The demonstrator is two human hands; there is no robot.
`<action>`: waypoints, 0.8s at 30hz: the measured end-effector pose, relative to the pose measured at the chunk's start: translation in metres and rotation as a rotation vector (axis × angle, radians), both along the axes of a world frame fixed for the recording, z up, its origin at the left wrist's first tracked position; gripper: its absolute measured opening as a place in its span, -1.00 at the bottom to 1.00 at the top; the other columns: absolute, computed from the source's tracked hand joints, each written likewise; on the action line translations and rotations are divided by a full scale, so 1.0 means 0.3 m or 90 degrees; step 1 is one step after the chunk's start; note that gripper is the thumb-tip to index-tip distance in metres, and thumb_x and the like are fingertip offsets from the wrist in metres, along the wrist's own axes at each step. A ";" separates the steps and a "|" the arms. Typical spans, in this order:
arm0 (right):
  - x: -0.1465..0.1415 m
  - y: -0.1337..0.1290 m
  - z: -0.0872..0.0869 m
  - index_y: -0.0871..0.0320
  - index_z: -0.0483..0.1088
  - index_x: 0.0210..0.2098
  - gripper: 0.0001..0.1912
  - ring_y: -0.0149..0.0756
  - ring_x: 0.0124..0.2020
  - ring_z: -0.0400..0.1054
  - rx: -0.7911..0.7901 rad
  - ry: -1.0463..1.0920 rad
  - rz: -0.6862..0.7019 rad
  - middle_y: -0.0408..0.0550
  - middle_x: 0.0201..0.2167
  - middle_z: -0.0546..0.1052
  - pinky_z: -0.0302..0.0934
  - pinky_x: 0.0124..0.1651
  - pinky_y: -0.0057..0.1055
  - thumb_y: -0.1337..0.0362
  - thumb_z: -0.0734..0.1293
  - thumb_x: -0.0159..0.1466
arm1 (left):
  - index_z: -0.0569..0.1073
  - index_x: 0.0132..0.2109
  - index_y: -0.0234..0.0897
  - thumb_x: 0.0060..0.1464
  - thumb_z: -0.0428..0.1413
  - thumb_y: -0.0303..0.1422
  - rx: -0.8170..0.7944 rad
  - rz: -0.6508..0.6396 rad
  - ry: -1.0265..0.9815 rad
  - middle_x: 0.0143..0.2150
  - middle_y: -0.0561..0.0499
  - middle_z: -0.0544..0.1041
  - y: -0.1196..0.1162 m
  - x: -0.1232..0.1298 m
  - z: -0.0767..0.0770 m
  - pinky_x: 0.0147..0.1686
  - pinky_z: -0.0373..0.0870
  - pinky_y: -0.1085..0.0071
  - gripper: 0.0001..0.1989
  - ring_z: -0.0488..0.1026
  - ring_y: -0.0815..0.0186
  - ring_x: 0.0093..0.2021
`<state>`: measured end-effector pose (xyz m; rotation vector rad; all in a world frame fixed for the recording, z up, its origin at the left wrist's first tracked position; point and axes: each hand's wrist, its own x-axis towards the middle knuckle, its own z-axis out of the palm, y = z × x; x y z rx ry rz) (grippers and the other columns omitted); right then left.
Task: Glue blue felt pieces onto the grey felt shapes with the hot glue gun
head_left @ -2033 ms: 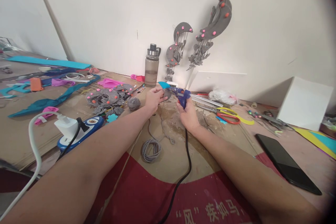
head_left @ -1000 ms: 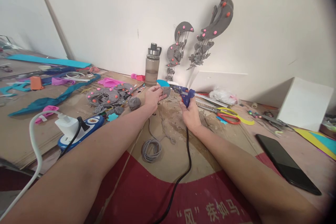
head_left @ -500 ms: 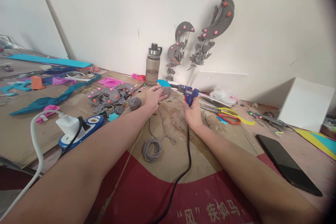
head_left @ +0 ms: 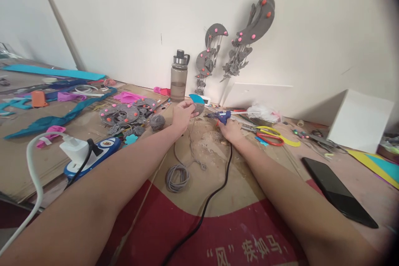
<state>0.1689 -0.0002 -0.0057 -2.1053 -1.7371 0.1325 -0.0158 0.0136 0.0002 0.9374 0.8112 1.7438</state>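
Observation:
Between the fingers of my left hand [head_left: 184, 115] is a small disc [head_left: 197, 100], bright blue at the top and wrapped in grey yarn lower down. A strand of grey yarn [head_left: 192, 141] hangs from it to a loose coil [head_left: 177, 178] on the cardboard. My right hand [head_left: 232, 129] is closed round a blue glue gun [head_left: 223, 116], whose nozzle points left towards the disc, a short way apart from it. A black cord [head_left: 215, 193] runs from the gun towards me. Beside my left wrist sits a grey yarn ball [head_left: 157, 122].
Yarn-wrapped crescents with pink and orange dots [head_left: 118, 114] lie at left, near a blue power strip [head_left: 93, 158]. A water bottle [head_left: 178, 79] stands by the wall under hanging crescents [head_left: 262, 20]. Scissors [head_left: 269, 136] and a black phone [head_left: 338, 191] are on the right.
The glue gun has come down and lies flatter, its nozzle lower beside the disc. The disc has turned so more of its blue shows. The view has shifted slightly.

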 end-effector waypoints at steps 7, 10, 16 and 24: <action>-0.026 -0.036 0.010 0.20 0.25 -0.23 -0.78 -0.01 0.00 0.26 0.277 0.131 0.070 0.20 -0.11 0.41 0.12 0.10 -0.04 0.21 0.27 0.18 | 0.47 -0.39 -0.34 -0.14 0.24 -0.44 0.025 0.034 0.047 -0.39 0.04 0.48 -0.003 0.015 0.000 -0.26 0.50 0.36 -0.89 0.42 0.45 -0.41; -0.083 -0.059 0.010 0.10 0.17 -0.25 -0.82 -0.21 -0.20 0.32 0.310 0.375 0.271 0.02 -0.22 0.42 0.22 -0.02 -0.17 0.21 0.23 0.19 | 0.49 -0.40 -0.31 -0.12 0.21 -0.44 0.056 0.056 0.116 -0.42 0.06 0.48 -0.006 0.018 -0.003 -0.28 0.46 0.42 -0.94 0.41 0.44 -0.43; -0.161 -0.093 0.008 0.04 0.13 -0.17 -0.62 -0.32 -0.31 0.39 0.088 0.772 0.460 -0.18 -0.35 0.46 0.29 -0.07 -0.22 0.11 0.34 0.10 | 0.53 -0.39 -0.26 -0.12 0.19 -0.47 0.137 0.088 0.252 -0.44 0.10 0.50 -0.041 0.036 -0.002 -0.28 0.38 0.53 -0.93 0.42 0.42 -0.38; -0.121 -0.075 0.015 0.08 0.26 -0.35 -0.82 -0.46 -0.56 0.08 0.205 0.693 0.337 -0.27 -0.53 0.25 0.09 -0.49 -0.47 0.14 0.30 0.13 | 0.49 -0.42 -0.32 -0.12 0.21 -0.43 0.060 -0.016 0.152 -0.43 0.06 0.49 -0.054 0.056 0.007 -0.31 0.49 0.41 -0.94 0.43 0.41 -0.40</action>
